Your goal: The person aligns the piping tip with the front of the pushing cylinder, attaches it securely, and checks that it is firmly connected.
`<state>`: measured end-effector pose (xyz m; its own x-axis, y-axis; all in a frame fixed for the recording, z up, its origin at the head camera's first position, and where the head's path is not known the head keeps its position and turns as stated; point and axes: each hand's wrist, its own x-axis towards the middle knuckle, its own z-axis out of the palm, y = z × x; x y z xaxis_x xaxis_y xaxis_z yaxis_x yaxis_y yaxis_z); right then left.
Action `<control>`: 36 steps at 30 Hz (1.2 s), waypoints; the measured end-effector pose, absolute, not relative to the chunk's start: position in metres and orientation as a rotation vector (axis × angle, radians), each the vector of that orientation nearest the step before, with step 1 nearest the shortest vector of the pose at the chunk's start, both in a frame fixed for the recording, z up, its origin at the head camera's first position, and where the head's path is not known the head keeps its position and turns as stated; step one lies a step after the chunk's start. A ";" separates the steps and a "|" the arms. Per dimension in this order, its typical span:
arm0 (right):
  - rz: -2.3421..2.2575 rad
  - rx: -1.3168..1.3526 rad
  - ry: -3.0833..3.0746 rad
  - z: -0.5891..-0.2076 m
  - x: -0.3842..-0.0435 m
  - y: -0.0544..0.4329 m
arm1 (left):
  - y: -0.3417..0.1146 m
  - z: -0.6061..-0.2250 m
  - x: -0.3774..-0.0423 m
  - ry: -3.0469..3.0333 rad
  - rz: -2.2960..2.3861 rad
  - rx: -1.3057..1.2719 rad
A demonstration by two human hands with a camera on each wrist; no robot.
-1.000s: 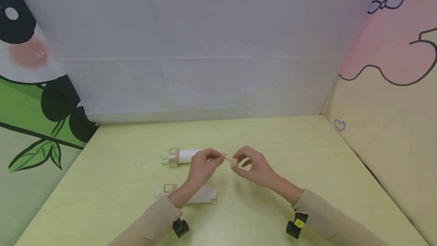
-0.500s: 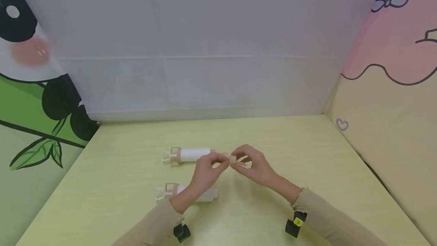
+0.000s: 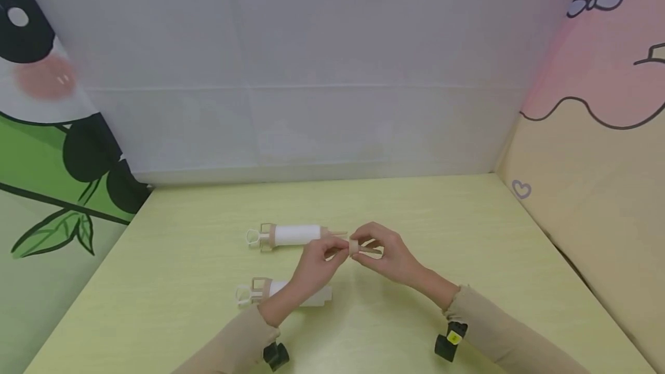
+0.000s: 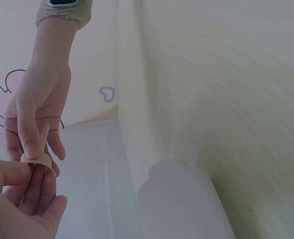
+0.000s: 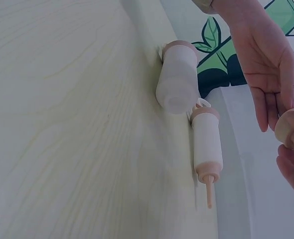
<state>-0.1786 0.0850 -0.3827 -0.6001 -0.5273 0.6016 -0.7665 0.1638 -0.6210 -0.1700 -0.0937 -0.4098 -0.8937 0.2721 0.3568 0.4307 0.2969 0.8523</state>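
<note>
Between both hands, just above the table, is a small beige nozzle cap (image 3: 354, 247), its thin spout pointing right. My left hand (image 3: 317, 261) pinches the cap's open rim with thumb and fingertips. My right hand (image 3: 388, 255) grips the cap's side, with the spout beneath its palm. In the left wrist view, the spout of the nozzle cap (image 4: 40, 159) shows between the right fingers. Behind the left hand lies a white syringe-like dispenser (image 3: 296, 235) with a beige nozzle fitted. Nearer, partly behind the left forearm, a second dispenser (image 3: 323, 295) has a bare end.
Both dispensers lie on the pale yellow table (image 3: 441, 206), their ring handles toward the left. A white wall sheet (image 3: 332, 74) stands at the back. Printed panels flank the table, with a panda-like figure (image 3: 47, 79) on the left.
The nozzle cap has been turned round: its spout pointed left toward my left hand and now points right. My left hand has shifted slightly right and down, uncovering the far dispenser's nozzle.
</note>
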 end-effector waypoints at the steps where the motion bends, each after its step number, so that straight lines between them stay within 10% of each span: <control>1: 1.422 1.254 -2.196 -0.383 -0.179 0.085 | -0.094 -0.410 -0.170 -2.418 -1.673 -0.658; 36: 1.573 1.202 -2.168 -0.393 -0.178 0.098 | -0.102 -0.404 -0.165 -2.498 -1.826 -0.699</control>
